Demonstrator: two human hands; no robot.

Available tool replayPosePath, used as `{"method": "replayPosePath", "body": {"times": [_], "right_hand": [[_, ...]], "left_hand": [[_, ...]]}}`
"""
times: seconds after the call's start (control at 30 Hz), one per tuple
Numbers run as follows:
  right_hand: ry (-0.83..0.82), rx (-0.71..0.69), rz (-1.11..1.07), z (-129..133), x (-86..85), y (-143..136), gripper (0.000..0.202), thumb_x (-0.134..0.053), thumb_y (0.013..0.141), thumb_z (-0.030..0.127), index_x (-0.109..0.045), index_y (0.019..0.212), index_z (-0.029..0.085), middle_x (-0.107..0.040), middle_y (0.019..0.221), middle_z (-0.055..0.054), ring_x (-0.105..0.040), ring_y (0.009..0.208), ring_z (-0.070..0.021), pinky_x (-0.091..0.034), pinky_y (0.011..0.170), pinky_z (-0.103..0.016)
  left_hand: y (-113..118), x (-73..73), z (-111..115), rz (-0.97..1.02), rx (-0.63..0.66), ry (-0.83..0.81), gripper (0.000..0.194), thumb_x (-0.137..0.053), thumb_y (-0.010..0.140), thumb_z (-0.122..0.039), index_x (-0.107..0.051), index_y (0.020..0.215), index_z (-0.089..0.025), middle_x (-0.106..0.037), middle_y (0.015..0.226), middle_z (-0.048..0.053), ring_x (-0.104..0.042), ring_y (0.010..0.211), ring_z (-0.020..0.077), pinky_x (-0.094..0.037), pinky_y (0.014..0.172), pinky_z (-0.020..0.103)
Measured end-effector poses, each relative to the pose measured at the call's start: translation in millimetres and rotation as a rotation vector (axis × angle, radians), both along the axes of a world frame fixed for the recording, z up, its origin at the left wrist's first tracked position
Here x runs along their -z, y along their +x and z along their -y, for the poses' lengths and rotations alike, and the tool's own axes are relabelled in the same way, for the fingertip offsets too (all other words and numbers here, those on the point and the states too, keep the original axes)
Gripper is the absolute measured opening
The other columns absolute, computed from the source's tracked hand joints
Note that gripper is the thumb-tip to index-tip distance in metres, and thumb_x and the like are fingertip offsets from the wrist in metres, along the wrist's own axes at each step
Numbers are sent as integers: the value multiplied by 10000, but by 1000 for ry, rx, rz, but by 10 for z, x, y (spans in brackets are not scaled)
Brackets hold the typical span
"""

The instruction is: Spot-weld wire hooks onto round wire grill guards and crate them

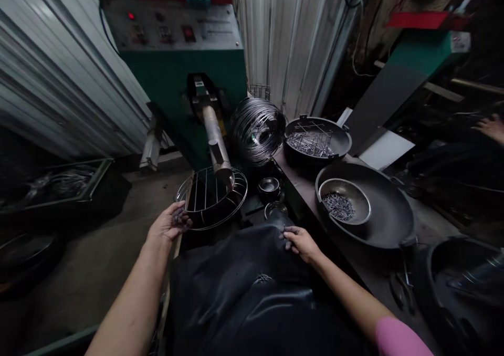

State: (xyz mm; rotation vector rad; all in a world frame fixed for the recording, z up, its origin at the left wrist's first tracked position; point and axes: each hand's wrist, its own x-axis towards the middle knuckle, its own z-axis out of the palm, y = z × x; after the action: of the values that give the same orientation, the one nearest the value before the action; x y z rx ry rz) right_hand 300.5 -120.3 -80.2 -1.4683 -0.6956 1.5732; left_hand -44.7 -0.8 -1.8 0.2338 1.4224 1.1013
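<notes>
Fingers of the left hand (170, 223) are curled in close at the lower-left rim of a round wire rack (205, 189), left of centre in the frame, and it looks like a light grip with the fingertips bunched together, not spread. So the rack sits just up and to the right of those fingers, with its ring around the lower end of a thick metal arm (213, 127) that sticks out of a green machine (149, 77). Right hand (302, 243) is near the middle of the frame, thumb and fingers pinched together by the top edge of a black cloth (236, 256); honestly can't tell if there's a bit of wire or some cloth in that pinch. It's well apart from the rack, over to the lower right. A few short wire bits (263, 278) lie on the cloth, lower centre. Wire coil (258, 130) is just right of the metal arm, and right of centre there's a metal bowl (364, 198) of wire pieces inside a big black pan (394, 209). Somebody else's hand (492, 128) shows at the right edge.
</notes>
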Motion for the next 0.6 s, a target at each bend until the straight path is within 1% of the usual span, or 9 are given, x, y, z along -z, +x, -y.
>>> {"method": "replayPosePath", "body": {"times": [0.07, 0.1, 0.23, 0.3, 0.4, 0.47, 0.53, 0.6], "right_hand": [[18, 10, -1, 9, 8, -8, 126, -587, 690, 177, -577, 806, 127, -657, 714, -38, -539, 409, -60, -226, 262, -111], [23, 16, -4, 10, 7, -9, 120, -589, 690, 172, -576, 800, 126, -655, 712, -39, -553, 427, -66, -232, 266, -109], [-9, 27, -54, 22, -27, -39, 94, -600, 680, 144, -572, 769, 126, -649, 694, -39, -556, 444, -65, -250, 279, -110], [-27, -17, -94, 58, -43, -94, 111, -596, 681, 131, -589, 791, 123, -641, 672, -28, -548, 436, -59, -283, 293, -112], [-56, -124, -108, 132, -37, -197, 124, -574, 689, 125, -606, 809, 124, -627, 635, -6, -551, 424, -63, -326, 307, -123], [-79, -164, -65, 157, -30, -236, 103, -558, 692, 127, -597, 788, 128, -640, 652, -9, -530, 382, -59, -297, 281, -128], [-83, -161, -10, 143, -36, -236, 93, -550, 695, 132, -587, 781, 129, -668, 711, -27, -479, 332, -39, -248, 257, -130], [-70, -147, 34, 106, -53, -213, 100, -550, 697, 142, -586, 789, 130, -683, 752, -39, -443, 310, -24, -228, 252, -131]], "left_hand": [[11, -1, 28, 25, -20, -8, 197, -636, 562, -176, -444, 608, -169, -458, 470, -38, -402, 355, 72, -411, 376, 224], [17, 1, 39, 31, -29, -5, 208, -638, 555, -171, -436, 607, -170, -449, 472, -42, -392, 353, 65, -393, 364, 207], [64, -1, 83, 10, -77, 68, 247, -636, 528, -149, -398, 589, -175, -398, 454, -66, -316, 328, 37, -248, 303, 141], [101, -20, 118, -14, -124, 118, 249, -633, 522, -142, -393, 579, -175, -380, 440, -74, -292, 326, 31, -203, 294, 134], [171, -67, 181, -45, -200, 182, 246, -638, 509, -138, -403, 571, -172, -370, 428, -83, -272, 334, 26, -188, 292, 133], [222, -99, 219, -54, -230, 216, 253, -645, 494, -136, -404, 565, -170, -365, 424, -87, -259, 339, 22, -187, 294, 134], [269, -120, 247, -51, -232, 242, 274, -650, 480, -135, -389, 554, -172, -344, 414, -95, -241, 340, 18, -181, 296, 135], [309, -128, 266, -44, -218, 261, 293, -654, 472, -138, -373, 546, -175, -311, 404, -104, -218, 338, 13, -169, 298, 136]]}}
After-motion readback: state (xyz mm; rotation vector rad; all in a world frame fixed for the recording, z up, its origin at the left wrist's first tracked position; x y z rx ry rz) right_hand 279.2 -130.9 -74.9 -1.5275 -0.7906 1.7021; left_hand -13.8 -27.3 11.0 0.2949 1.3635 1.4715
